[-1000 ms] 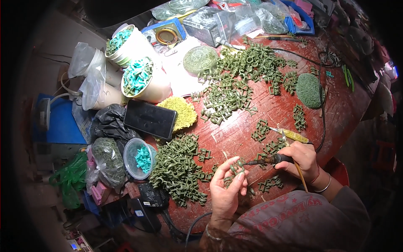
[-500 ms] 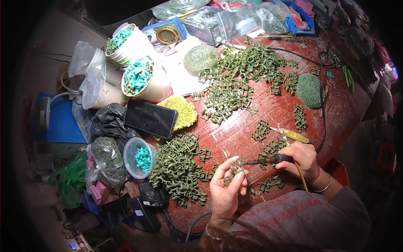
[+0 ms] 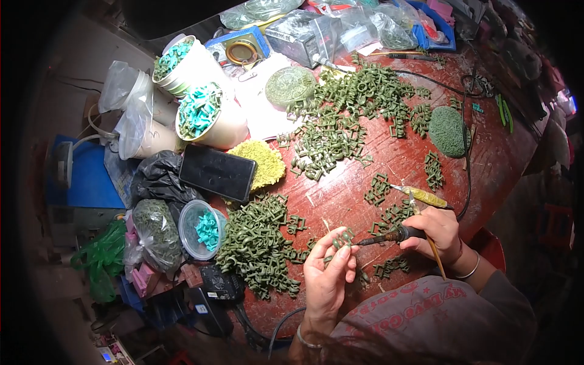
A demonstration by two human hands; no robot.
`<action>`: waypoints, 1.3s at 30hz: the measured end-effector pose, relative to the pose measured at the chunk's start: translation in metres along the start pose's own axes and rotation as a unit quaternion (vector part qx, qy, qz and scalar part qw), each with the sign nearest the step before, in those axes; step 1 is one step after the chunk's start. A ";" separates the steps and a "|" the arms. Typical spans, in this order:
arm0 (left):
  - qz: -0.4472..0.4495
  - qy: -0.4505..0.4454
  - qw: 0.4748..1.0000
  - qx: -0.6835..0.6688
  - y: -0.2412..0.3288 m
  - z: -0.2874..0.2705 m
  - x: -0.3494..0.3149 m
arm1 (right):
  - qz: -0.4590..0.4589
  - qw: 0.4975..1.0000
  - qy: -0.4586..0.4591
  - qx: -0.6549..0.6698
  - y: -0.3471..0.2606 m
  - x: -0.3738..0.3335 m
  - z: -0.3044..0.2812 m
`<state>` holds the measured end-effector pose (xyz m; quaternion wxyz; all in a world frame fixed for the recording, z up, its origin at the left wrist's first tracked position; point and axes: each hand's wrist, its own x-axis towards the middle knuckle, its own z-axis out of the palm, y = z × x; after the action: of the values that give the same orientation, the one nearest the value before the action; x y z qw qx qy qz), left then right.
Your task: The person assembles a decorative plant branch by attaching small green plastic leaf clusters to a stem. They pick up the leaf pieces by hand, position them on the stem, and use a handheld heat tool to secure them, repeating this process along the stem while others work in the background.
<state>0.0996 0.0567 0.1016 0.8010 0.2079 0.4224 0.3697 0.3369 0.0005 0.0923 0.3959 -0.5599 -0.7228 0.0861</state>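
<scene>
head view: the left hand (image 3: 323,277) pinches a few small, glossy dark-green looped pieces (image 3: 342,238) narrowly between thumb and fingers, at the fingertips, probably to leave their upper side exposed. the right hand (image 3: 443,234) is closed around a black-handled, pen-shaped tool with a dark metal shaft (image 3: 413,232), levelled like a pencil, seemingly for fine aim; its tip is at the pieces, though contact is too small to tell. a slim brown wooden-handled tool (image 3: 434,250) also sits in that hand, slanting across, perhaps kept there for quick swapping. just beyond, a yellow-handled tool (image 3: 431,197) lies on the worn red tabletop (image 3: 340,204). a large heap of matching green pieces (image 3: 252,243) lies left of the left hand, apparently for easy reach.
</scene>
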 end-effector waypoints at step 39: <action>-0.005 -0.012 1.000 -0.010 -0.001 -0.003 -0.001 | 0.020 1.000 0.018 -0.005 -0.001 0.001 0.002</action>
<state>0.0969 0.0554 0.1001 0.8099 0.2022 0.4097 0.3678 0.3349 0.0021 0.0919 0.4046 -0.5773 -0.7047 0.0800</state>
